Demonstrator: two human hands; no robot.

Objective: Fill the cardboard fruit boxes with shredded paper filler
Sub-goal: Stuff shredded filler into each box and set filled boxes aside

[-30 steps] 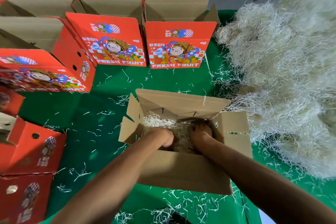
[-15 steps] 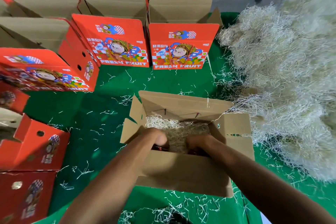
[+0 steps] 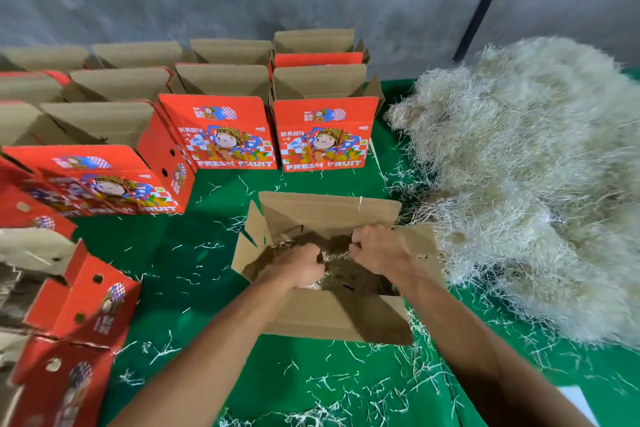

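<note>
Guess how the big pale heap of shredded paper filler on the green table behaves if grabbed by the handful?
The pale heap of shredded paper filler is probably very light and floppy: it sits loosely fluffed. A handful would likely drag tangled strands along, since they look interlocked. Expect shedding too, judging by loose strands littering the green table.

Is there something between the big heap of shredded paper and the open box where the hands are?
Nothing visible. The heap lies right beside the open box; only the box's right flap stands toward it.
</note>
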